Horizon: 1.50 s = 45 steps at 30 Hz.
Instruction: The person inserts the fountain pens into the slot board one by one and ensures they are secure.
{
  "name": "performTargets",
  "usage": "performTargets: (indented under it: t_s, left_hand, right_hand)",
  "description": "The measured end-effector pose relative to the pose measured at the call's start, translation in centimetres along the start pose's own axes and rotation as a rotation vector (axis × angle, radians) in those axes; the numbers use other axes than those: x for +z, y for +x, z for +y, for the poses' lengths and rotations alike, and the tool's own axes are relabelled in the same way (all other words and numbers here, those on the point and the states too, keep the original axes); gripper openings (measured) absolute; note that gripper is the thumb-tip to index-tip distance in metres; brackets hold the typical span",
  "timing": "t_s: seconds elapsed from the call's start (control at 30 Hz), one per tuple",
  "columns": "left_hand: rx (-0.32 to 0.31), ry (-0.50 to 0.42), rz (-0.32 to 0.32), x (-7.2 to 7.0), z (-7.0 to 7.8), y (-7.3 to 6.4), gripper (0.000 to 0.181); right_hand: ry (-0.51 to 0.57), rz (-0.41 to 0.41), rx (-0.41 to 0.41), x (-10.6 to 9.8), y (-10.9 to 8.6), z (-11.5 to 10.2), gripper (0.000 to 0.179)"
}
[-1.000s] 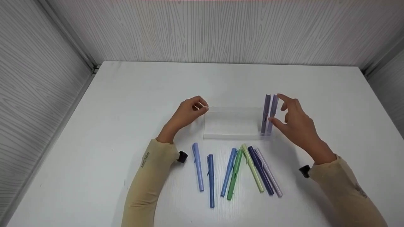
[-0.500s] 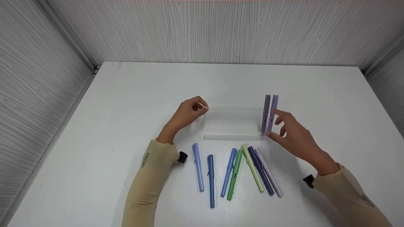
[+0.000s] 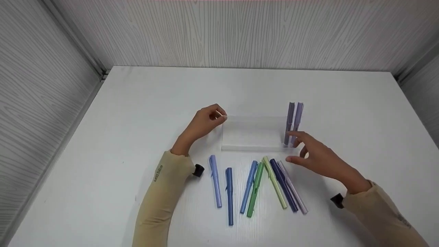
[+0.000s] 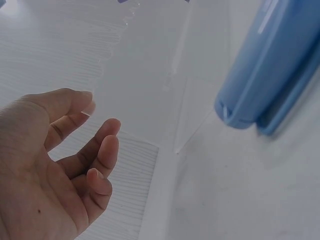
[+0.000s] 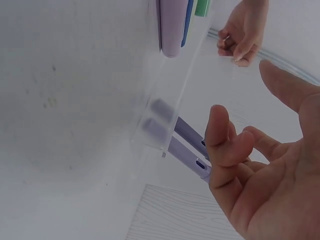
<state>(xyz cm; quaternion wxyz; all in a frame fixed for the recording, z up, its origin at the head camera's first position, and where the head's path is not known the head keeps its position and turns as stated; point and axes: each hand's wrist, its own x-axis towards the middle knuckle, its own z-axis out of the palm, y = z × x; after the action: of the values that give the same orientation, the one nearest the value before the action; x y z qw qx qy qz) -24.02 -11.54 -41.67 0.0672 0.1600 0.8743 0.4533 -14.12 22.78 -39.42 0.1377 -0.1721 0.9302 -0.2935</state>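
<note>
A clear plastic pen stand (image 3: 252,148) is on the white table. Two purple pens stand upright at its right end: a darker pen (image 3: 290,115) and a paler pen (image 3: 298,115). My left hand (image 3: 203,123) pinches the stand's upper left corner between thumb and fingertip, as the left wrist view also shows. Just right of and in front of the upright pens is my right hand (image 3: 319,156), holding nothing; its thumb and fingers are spread apart. In the right wrist view, the lower ends of the purple pens (image 5: 187,155) show through the stand's clear front lip.
In front of the stand lie several pens: a light blue pen (image 3: 215,181), a dark blue pen (image 3: 229,197), a mid-blue pen (image 3: 248,187), a green pen (image 3: 255,190), a yellow-green pen (image 3: 275,183), a navy pen (image 3: 284,185) and a lilac pen (image 3: 293,190). Wood-grain panels border the table.
My right hand has come away from the top of the paler purple pen and moved down toward the front. The left hand stays at the stand's corner.
</note>
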Motion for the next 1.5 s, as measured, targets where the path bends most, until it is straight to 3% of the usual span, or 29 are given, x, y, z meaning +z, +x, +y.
performTargets:
  t_s: [0.37,0.73,1.03,1.5]
  left_hand:
    - [0.004,-0.01,0.0,0.1,-0.1,0.2,0.018]
    - [-0.001,-0.017,-0.009,0.0,0.2,-0.1,0.018]
    - [0.021,-0.018,0.0,0.0,-0.1,0.0,0.017]
    - [0.019,-0.016,-0.007,0.0,0.0,-0.1,0.019]
  right_hand:
    - [-0.019,-0.079,-0.033,0.5,0.1,0.5,0.076]
    - [-0.071,-0.236,-0.015,1.1,0.2,0.7,0.069]
    - [-0.007,-0.332,-0.046,1.3,0.7,1.2,0.071]
    - [-0.017,-0.419,-0.018,1.7,1.2,1.4,0.071]
